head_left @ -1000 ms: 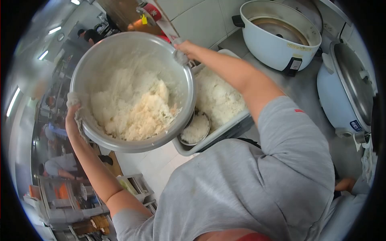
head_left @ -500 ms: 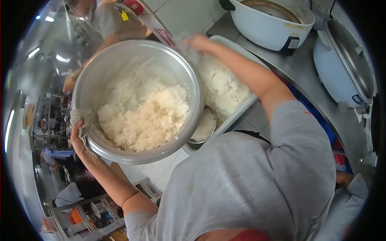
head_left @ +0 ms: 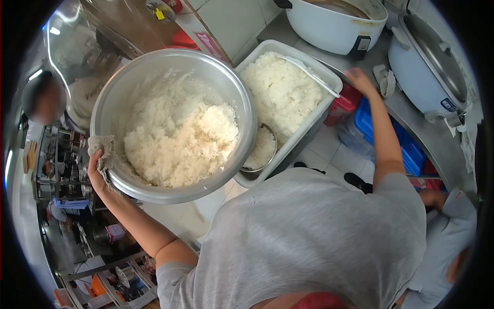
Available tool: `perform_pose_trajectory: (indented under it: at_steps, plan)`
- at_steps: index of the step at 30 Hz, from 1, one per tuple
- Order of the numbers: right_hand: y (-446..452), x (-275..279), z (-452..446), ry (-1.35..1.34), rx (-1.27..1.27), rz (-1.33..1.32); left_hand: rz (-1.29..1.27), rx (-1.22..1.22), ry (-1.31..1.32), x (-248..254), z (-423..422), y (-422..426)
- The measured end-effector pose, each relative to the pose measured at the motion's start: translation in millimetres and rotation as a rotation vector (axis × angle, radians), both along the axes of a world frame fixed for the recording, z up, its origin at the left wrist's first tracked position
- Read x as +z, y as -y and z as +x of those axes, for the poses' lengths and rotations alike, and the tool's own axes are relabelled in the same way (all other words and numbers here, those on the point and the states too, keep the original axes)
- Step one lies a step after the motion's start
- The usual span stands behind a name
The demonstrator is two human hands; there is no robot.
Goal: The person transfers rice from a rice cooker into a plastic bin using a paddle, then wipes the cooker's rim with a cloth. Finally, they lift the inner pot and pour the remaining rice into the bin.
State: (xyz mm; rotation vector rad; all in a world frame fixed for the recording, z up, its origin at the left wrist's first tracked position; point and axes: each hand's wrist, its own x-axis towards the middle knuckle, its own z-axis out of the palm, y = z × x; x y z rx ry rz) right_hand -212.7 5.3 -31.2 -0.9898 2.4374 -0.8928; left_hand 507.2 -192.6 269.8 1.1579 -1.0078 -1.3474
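Note:
A large metal pot [head_left: 175,198] of cooked white rice [head_left: 180,139] tilts at the left. My left hand [head_left: 96,164] is closed on its rim through a folded grey cloth [head_left: 103,149]. To the right stands a pale plastic tub [head_left: 309,126] heaped with rice [head_left: 283,85], and the pot's edge overlaps its side. A small round metal bowl [head_left: 262,149] holding rice sits in the tub's near corner. A long pale handle-like utensil [head_left: 311,76] lies across the heap. My right hand [head_left: 361,81] is past the tub's right corner, slightly blurred, fingers loosely apart, seemingly holding nothing.
Two rice cookers, one white [head_left: 334,28] and one bluish [head_left: 427,67], stand on the metal counter [head_left: 411,110]. A crumpled cloth [head_left: 384,81] lies there. Beneath are a blue lid [head_left: 391,136] and a red container [head_left: 342,105]. Other people [head_left: 442,232] stand at right and left.
My right hand has left the pot's far rim and swung right, past the tub. A cloth now shows on the counter beside it. The left hand keeps its hold on the pot.

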Motion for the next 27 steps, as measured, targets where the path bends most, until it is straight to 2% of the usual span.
perform_pose_trajectory:
  at_steps: [1, 3, 6, 12, 14, 17, 19, 21, 23, 26, 27]
  plan:
    - [20.3, 2.8, 21.1, 0.321, 0.078, 0.029, 0.016, -0.002, -0.007, 1.5, -3.1, -4.8]
    - [49.0, -34.5, 35.4, 0.421, 0.151, -0.081, 0.071, -0.096, -0.063, 4.1, -5.9, -9.2]
    - [50.7, -40.2, 41.6, 0.562, 0.010, -0.159, 0.080, -0.159, -0.097, 5.5, -2.1, -5.6]
    - [19.1, -41.4, 54.3, 0.391, 0.029, -0.149, -0.037, -0.154, -0.100, -2.3, 3.2, 6.2]
    - [-8.4, -16.7, 83.2, 0.351, -0.023, -0.216, -0.047, -0.166, -0.126, -0.7, -1.5, 0.3]
    - [-35.0, -21.1, 91.6, 0.145, -0.017, -0.200, -0.068, -0.165, -0.143, -10.7, 11.8, 8.4]
    - [-60.3, -35.0, 108.8, 0.029, -0.102, -0.290, -0.120, -0.159, -0.154, -13.2, 13.2, 9.7]
    - [-91.3, -35.5, 130.1, 0.048, -0.118, -0.188, -0.134, -0.170, -0.164, -10.8, 1.9, -1.6]
    - [-118.9, -45.3, 153.6, 0.075, -0.167, -0.301, -0.147, -0.197, -0.170, -6.5, -9.4, -16.0]
    - [-138.4, -46.2, 149.0, -0.153, -0.012, 0.007, -0.150, -0.233, -0.195, -8.0, -12.8, -24.9]
    - [-131.2, -29.5, 152.4, -0.199, 0.004, -0.089, -0.158, -0.247, -0.200, -6.7, -14.0, -23.7]
